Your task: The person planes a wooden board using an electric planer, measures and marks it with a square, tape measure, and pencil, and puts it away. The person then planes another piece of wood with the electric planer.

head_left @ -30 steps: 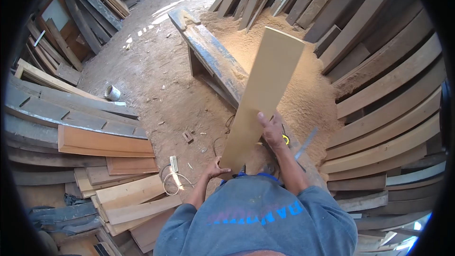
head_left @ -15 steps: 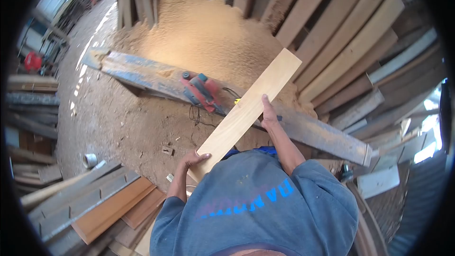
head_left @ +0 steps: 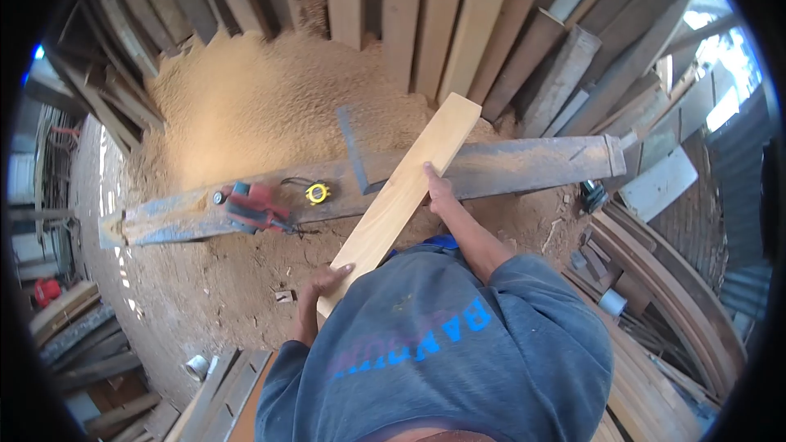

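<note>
A pale wooden board [head_left: 401,200] slants across my front, its far end over the long beam bench [head_left: 524,165]. My left hand [head_left: 329,280] is closed on its near end, with the thumb on top. Farther along, my right hand [head_left: 438,188] grips the board's right edge, thumb over the upper face and the other fingers hidden below. On the beam, left of the board, lie a red and dark electric planer [head_left: 252,206], a yellow tape measure [head_left: 317,191] and a dark metal square [head_left: 354,151].
A large heap of sawdust [head_left: 246,106] spreads behind the beam. Many planks [head_left: 401,16] lean upright beyond it. More boards [head_left: 221,393] lie stacked at the lower left, near a white cup-like container [head_left: 196,367]. A pale panel [head_left: 659,184] rests at the right.
My view has turned to the right, so the beam lies more level and the planer sits farther left. The tape measure and square now show fully. Both hands keep hold of the board.
</note>
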Demonstrator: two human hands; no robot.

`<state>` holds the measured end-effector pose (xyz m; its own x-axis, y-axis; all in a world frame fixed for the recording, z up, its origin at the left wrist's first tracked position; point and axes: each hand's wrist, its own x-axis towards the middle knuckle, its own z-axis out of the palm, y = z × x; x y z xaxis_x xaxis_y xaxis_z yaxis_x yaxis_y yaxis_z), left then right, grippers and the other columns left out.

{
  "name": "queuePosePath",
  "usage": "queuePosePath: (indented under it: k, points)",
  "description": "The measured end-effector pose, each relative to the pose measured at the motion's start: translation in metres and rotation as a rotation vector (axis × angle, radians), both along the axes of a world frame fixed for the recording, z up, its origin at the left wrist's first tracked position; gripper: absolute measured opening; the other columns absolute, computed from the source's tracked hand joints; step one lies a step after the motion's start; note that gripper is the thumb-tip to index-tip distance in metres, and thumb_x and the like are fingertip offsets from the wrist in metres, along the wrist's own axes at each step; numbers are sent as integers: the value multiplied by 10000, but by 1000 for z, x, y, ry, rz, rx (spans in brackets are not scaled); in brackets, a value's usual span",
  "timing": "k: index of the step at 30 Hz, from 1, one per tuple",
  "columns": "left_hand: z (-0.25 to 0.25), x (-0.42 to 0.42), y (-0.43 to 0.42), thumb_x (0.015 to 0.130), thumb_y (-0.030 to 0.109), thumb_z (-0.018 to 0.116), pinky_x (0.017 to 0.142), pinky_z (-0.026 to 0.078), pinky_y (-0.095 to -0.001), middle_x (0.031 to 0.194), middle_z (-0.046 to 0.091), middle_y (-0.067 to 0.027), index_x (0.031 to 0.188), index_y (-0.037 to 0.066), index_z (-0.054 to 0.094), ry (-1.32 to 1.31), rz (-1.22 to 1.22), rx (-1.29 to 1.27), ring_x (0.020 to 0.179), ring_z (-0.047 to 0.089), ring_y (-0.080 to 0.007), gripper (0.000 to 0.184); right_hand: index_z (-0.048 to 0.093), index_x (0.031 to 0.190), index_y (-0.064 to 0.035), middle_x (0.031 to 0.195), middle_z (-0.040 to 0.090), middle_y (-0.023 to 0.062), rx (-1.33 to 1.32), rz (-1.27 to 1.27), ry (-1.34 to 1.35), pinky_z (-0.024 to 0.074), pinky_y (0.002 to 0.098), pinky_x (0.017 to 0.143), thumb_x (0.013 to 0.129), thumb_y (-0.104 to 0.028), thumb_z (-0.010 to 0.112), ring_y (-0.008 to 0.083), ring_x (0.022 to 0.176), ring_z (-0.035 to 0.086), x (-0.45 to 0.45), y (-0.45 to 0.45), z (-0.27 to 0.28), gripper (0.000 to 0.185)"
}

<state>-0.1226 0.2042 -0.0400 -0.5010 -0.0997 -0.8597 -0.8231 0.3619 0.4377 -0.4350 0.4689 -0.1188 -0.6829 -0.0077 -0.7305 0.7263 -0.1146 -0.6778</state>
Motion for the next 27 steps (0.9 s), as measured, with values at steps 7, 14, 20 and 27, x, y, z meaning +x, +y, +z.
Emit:
queuePosePath:
  k: [7,14,20,27]
  points:
    - [-14,-71,63,747,797,699,963,528,-415,1196,716,-239,1233,-2,713,-99,-166,-28,1124,692,-328,935,673,1189,76,1156,703,244,276,488,-138,562,440,870,920,-469,725,328,1058,691,-55,109,54,609]
    - [2,-114,121,795,659,767,973,525,-394,1218,718,-190,1282,35,695,-165,-1,40,1129,686,-279,794,763,1024,-99,1136,709,197,1272,784,710,480,543,973,889,-343,627,395,1091,652,-175,349,-24,311]
    - [6,-108,150,804,616,784,968,529,-398,1221,722,-167,1317,35,672,-101,36,18,1117,687,-265,783,554,1375,-116,1206,691,225,1465,737,229,474,548,1013,906,-435,616,454,1151,632,-260,489,-30,571]
    - [4,-91,175,732,657,813,980,523,-429,1211,692,-267,1331,-50,582,-157,8,-182,1150,676,-354,954,572,1346,-80,1227,683,241,1178,693,188,502,536,971,901,-372,642,444,1161,635,-287,553,-115,537]
